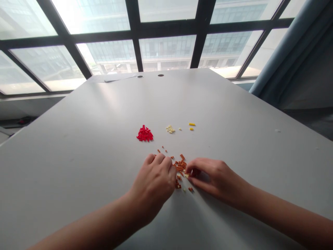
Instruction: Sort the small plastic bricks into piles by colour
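Small brown toy bricks (180,166) lie in a loose heap between my two hands, with a few cream bricks mixed in. My left hand (158,175) is closed over the heap's left side; its curled fingertips, and anything in them, are hidden. From the right, the thumb and forefinger of my right hand (210,173) pinch at a small cream brick (186,176) at the heap's edge. Nearer to me lie a brown piece (190,189) and a pale brick (184,190).
Beyond my hands sit a red brick pile (145,134), a small cream pile (170,129) and two yellow pieces (191,124). The white table (104,111) reaches toward the windows, with two round holes near its far edge. A blue curtain (283,55) hangs at the right.
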`<state>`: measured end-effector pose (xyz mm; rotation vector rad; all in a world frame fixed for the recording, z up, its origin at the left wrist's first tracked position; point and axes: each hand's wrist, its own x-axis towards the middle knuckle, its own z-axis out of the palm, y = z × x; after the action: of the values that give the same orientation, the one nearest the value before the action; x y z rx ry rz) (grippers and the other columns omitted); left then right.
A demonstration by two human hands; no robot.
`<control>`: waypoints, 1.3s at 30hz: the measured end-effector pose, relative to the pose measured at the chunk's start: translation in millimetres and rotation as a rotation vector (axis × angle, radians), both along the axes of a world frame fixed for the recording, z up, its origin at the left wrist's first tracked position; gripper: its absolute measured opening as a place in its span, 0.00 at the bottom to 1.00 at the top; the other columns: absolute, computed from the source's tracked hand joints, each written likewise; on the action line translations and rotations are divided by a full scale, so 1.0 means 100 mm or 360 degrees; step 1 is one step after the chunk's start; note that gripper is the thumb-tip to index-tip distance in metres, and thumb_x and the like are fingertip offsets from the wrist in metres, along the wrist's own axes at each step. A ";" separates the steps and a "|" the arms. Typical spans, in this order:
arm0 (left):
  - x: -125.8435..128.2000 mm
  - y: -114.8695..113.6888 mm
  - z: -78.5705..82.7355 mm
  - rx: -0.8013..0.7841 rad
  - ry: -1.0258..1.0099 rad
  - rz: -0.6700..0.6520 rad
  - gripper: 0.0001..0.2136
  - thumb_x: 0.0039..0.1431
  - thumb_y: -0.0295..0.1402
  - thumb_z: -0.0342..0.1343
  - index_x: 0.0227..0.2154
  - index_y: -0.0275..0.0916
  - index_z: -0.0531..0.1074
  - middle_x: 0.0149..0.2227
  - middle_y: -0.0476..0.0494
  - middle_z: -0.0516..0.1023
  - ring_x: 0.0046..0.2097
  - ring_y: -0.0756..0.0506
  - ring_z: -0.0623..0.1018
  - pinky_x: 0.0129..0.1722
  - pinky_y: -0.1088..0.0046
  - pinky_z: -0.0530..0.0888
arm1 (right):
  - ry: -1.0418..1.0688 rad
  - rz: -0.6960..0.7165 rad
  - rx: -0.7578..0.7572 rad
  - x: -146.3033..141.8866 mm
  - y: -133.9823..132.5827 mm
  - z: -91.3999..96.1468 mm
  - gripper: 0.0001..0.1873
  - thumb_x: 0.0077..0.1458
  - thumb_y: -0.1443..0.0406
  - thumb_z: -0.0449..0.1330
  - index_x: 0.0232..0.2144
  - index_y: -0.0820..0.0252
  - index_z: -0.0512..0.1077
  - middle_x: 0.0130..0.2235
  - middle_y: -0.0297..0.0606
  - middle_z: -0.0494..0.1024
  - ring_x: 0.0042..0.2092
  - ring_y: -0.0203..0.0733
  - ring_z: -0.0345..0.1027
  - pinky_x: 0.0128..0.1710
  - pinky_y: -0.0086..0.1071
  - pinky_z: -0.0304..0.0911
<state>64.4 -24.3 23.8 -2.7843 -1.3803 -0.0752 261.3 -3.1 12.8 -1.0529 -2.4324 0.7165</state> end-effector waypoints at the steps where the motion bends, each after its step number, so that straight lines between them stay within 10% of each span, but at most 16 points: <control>1: 0.00 0.00 0.00 0.0015 0.0004 -0.0016 0.06 0.61 0.27 0.51 0.28 0.37 0.70 0.32 0.44 0.72 0.36 0.43 0.68 0.35 0.65 0.63 | -0.0008 -0.0005 0.0009 0.00 0.00 0.00 0.04 0.53 0.70 0.56 0.31 0.60 0.71 0.29 0.36 0.76 0.31 0.36 0.69 0.32 0.28 0.64; 27: -0.02 -0.02 0.11 -0.0077 0.0187 -0.0235 0.05 0.57 0.22 0.47 0.33 0.34 0.68 0.35 0.39 0.69 0.36 0.42 0.66 0.37 0.63 0.65 | -0.0050 0.0090 0.0191 0.05 0.02 -0.04 0.03 0.54 0.70 0.56 0.32 0.60 0.71 0.29 0.36 0.77 0.29 0.35 0.69 0.31 0.26 0.64; 39: -0.02 0.01 -0.09 0.0310 -0.0047 -0.0465 0.08 0.63 0.25 0.46 0.28 0.36 0.66 0.29 0.44 0.69 0.34 0.44 0.66 0.32 0.67 0.61 | -0.0010 0.0046 0.0085 0.09 0.09 0.09 0.07 0.55 0.69 0.54 0.32 0.59 0.73 0.32 0.37 0.77 0.31 0.35 0.70 0.33 0.27 0.66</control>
<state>62.9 -23.2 14.3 -2.8029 -0.9044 -0.2445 270.4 6.3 22.0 -1.0028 -2.4625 0.6551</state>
